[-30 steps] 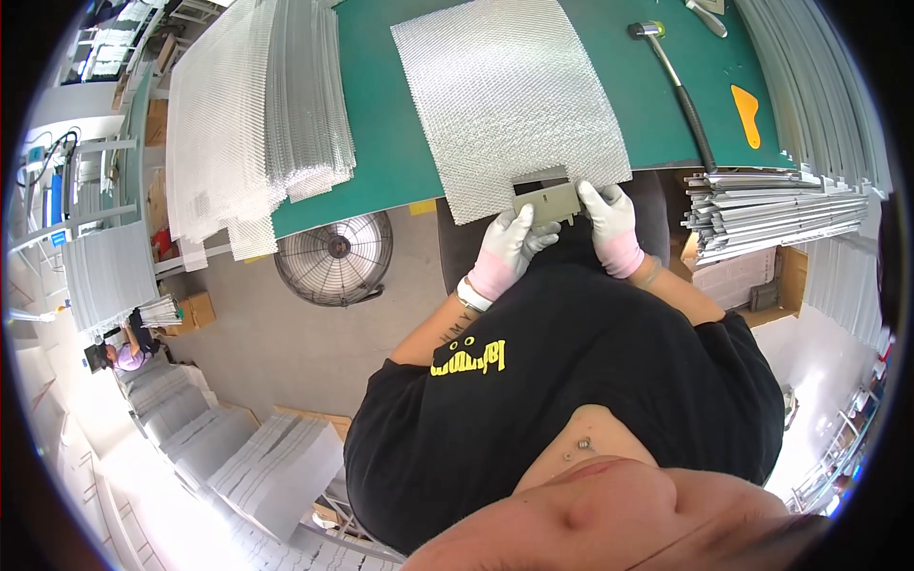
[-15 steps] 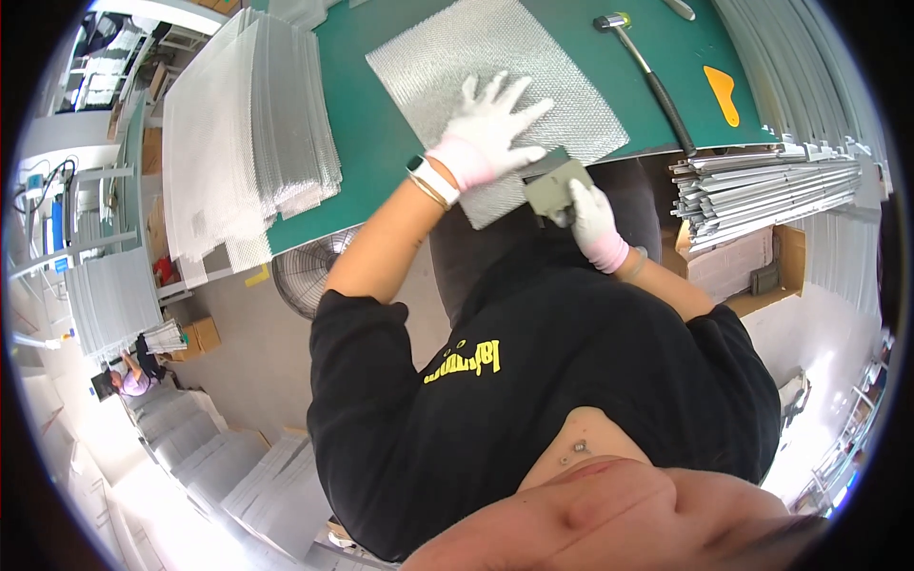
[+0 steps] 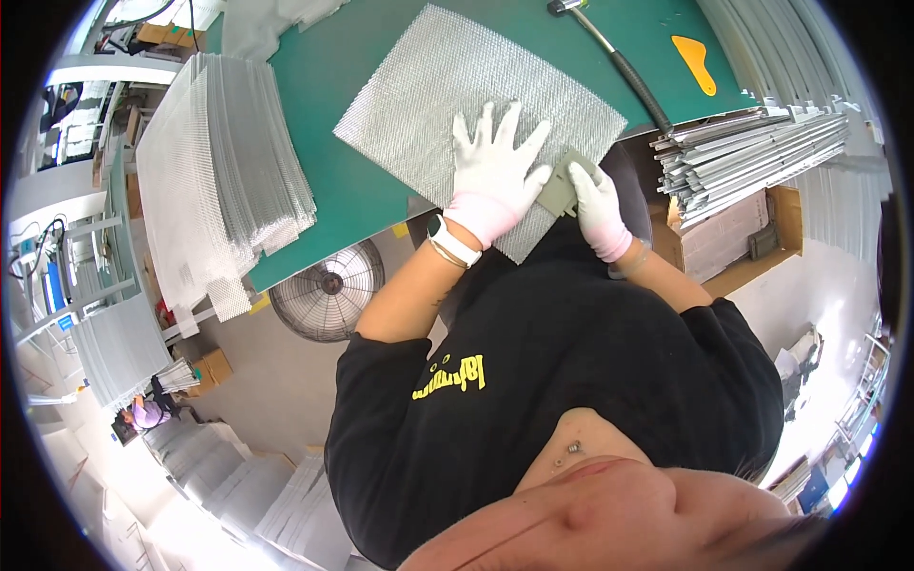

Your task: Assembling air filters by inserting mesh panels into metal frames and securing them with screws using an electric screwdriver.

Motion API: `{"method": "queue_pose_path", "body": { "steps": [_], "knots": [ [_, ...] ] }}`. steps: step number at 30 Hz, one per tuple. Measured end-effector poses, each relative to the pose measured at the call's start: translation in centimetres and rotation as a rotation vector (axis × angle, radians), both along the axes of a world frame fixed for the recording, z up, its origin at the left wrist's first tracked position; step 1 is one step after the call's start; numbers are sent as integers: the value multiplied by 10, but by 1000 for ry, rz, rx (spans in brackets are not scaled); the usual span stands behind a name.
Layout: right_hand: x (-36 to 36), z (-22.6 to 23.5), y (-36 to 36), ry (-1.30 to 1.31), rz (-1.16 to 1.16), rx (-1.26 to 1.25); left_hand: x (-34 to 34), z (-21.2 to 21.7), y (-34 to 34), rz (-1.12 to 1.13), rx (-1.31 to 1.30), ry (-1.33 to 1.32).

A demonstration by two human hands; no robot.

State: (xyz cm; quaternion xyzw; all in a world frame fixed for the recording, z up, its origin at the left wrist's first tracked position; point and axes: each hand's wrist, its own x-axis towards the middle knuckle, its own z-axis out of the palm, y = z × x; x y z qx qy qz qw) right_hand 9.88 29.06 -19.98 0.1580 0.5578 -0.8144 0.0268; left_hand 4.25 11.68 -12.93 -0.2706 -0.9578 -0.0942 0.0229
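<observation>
Silver mesh is everywhere on this bench: at the far left a tall stack of mesh sheets (image 3: 224, 181) sits on the green bench (image 3: 324, 190) top, well apart from the single mesh sheet (image 3: 466, 105) lying flat near the front edge. Below the bench edge a round floor fan (image 3: 328, 290) stands on the floor. The left hand (image 3: 495, 176), in a white glove with a watch at the wrist, lies flat on the near part of that sheet, fingers spread wide and pressing down, grip apart. Just beside it, the right hand (image 3: 595, 205), also gloved, is closed around a small grey-green flat tool (image 3: 562, 186) held against the sheet's front corner at the bench edge. Further right, a hammer (image 3: 614, 57) with a black handle lies on the bench, then a yellow scraper (image 3: 695, 62). At the right end a pile of thin metal frames (image 3: 752, 152) juts out past the bench.
</observation>
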Motion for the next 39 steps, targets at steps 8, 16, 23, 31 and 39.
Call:
{"method": "queue_pose_path", "body": {
  "steps": [8,16,23,31,39],
  "knots": [
    [16,13,-4,-54,-128,-120,22,7,11,-21,2,-23],
    [1,-4,-18,-60,-161,-195,12,1,9,-14,-31,-13],
    [-34,30,45,154,1075,633,-73,16,-49,-287,-122,81],
    [-75,-62,259,97,523,1858,5,32,0,-551,602,-76],
    [-21,91,75,693,1022,1517,56,-78,34,-182,820,-715]
  ]
}}
